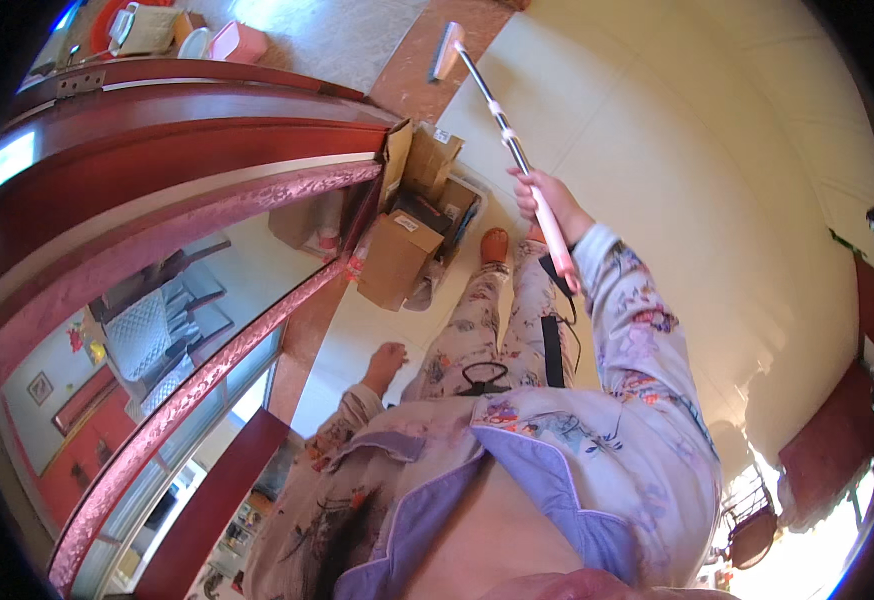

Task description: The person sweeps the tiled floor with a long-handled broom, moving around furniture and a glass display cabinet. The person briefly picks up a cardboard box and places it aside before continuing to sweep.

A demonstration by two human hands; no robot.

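Observation:
My right hand point(545, 201) is closed around the pole of a long-handled floor brush point(549, 225) with a pink grip and a metal shaft. The brush's wide pink head point(448, 52), with dark bristles along one edge, is at the far end over a reddish-brown floor strip. The grip's pink end points back towards my right forearm. My left hand point(387, 365) hangs at my left side, fingers loosely bent, with nothing in it that shows.
Cardboard boxes point(399, 251) and a clear plastic bin point(474, 187) stand on the tiles beside my left foot. A mirror with a pink patterned frame point(257, 330) runs along the left. Beyond the red door frame point(204, 139) are a pink container point(240, 43) and a red basin point(103, 30).

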